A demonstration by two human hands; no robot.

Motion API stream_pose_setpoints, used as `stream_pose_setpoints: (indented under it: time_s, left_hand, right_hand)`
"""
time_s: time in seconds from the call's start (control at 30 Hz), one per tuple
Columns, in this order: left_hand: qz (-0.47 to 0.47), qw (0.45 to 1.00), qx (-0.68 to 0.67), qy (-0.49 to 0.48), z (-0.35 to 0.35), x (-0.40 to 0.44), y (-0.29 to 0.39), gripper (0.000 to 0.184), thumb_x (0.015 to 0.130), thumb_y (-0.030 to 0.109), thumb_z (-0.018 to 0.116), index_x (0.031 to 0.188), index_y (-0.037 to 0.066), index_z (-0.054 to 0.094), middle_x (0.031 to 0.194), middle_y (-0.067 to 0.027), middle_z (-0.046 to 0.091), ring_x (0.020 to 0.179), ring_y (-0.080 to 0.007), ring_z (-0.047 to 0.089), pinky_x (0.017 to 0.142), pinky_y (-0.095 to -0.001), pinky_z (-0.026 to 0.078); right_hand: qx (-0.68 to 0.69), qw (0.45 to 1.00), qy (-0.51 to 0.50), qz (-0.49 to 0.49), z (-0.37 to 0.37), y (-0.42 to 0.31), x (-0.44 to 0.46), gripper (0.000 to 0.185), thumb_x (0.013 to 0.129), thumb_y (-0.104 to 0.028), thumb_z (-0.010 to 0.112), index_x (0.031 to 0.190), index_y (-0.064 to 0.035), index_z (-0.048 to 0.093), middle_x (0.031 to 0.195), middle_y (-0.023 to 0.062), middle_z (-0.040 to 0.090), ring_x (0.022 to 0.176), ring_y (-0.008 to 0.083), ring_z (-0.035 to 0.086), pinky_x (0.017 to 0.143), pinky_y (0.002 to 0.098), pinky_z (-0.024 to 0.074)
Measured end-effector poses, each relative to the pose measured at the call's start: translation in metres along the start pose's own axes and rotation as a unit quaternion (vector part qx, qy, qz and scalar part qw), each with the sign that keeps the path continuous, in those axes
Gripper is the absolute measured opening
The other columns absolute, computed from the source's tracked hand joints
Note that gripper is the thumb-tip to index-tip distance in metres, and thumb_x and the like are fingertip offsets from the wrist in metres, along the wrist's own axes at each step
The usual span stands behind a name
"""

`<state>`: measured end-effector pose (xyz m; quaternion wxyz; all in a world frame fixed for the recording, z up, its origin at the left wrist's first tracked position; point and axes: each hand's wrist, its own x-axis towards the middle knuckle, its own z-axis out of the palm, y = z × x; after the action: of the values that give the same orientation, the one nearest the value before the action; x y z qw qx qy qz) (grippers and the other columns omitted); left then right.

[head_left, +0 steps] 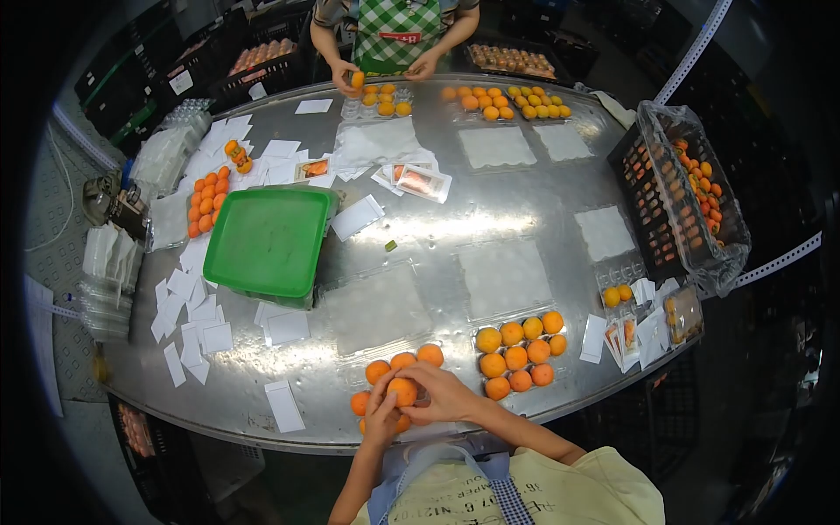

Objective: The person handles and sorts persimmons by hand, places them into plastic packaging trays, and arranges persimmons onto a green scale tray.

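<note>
1. Grip: left hand (pixel 381 418) and right hand (pixel 442 394) both closed around one orange (pixel 402 391), fingers on both sides of it.
2. Held orange is at the near edge of the table (pixel 437 227), right in front of the person. Can't tell if it touches what's below; hands hide that part.
3. More oranges (pixel 402 360) show around the hands: a row on the far side, others to the left and near side.
4. Clear lid (pixel 376 311) lies flat just beyond those.
5. Just right of the hands: clear tray (pixel 479 378) with rows of oranges, its own lid (pixel 506 280) laid back on the far side.
6. Left, mid-table: box with green lid (pixel 267 241). White cards (pixel 284 407) scattered around it; one lies left of the left hand, apart from it.
7. Another batch of oranges (pixel 207 203) sits left of the green lid.
8. Right end: black crate (pixel 643 188), plastic liner, oranges inside. Printed cards near it on the table.
9. Far side: co-worker in green checked apron (pixel 394 39), one hand (pixel 344 77) holding an orange next to a part-filled tray.
</note>
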<state>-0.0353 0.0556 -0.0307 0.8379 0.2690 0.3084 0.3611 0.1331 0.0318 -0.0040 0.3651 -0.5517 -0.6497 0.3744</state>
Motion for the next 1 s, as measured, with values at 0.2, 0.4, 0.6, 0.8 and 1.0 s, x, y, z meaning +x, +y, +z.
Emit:
stream_pose_setpoints:
  time_s: [0.2,0.4,0.6,0.8,1.0]
  left_hand:
    - [-0.028,0.995,-0.089,-0.029,-0.004,-0.005,0.000,0.053,0.093,0.019,0.049,0.139,-0.003,0.031,0.139,-0.0168,0.037,0.129,-0.0289,0.039,0.106,-0.0411,0.034]
    - [-0.024,0.995,-0.087,-0.031,-0.002,-0.008,0.002,0.053,0.094,0.019,0.048,0.139,-0.003,0.030,0.138,-0.0168,0.038,0.129,-0.0286,0.040,0.104,-0.0397,0.037]
    - [-0.037,0.998,-0.051,0.009,-0.005,-0.009,-0.003,0.049,0.096,0.024,0.047,0.138,0.001,0.035,0.132,-0.0139,0.045,0.116,-0.0236,0.050,0.088,-0.0329,0.046]
    - [-0.088,0.993,-0.066,0.051,-0.016,-0.010,-0.011,0.048,0.097,0.046,0.036,0.116,0.005,0.050,0.097,-0.0091,0.059,0.072,-0.0168,0.060,0.051,-0.0258,0.045]
    - [-0.083,0.994,-0.066,0.037,-0.010,-0.009,-0.002,0.048,0.094,0.051,0.035,0.103,0.008,0.055,0.083,-0.0082,0.061,0.057,-0.0168,0.058,0.041,-0.0246,0.041]
  right_hand:
    - [0.041,0.999,-0.003,0.029,-0.003,-0.008,-0.001,0.060,0.071,-0.025,0.074,0.122,-0.0047,0.050,0.112,0.0151,0.055,0.101,0.0290,0.058,0.084,0.0342,0.0490]
    - [0.061,0.998,-0.005,0.032,-0.001,-0.008,-0.004,0.060,0.071,-0.025,0.075,0.123,-0.0045,0.050,0.112,0.0150,0.055,0.101,0.0277,0.058,0.084,0.0338,0.0486]
    - [0.068,0.997,-0.003,0.047,-0.002,-0.010,-0.007,0.060,0.073,-0.024,0.075,0.124,-0.0046,0.050,0.112,0.0149,0.055,0.098,0.0272,0.058,0.082,0.0343,0.0486]
    - [0.045,0.999,0.000,0.016,0.000,-0.012,-0.011,0.056,0.073,-0.022,0.075,0.122,-0.0046,0.052,0.109,0.0125,0.057,0.089,0.0233,0.060,0.075,0.0325,0.0499]
    - [0.079,0.996,0.032,0.017,0.000,-0.016,-0.013,0.046,0.077,-0.015,0.072,0.119,-0.0047,0.055,0.099,0.0085,0.057,0.077,0.0165,0.058,0.067,0.0280,0.0491]
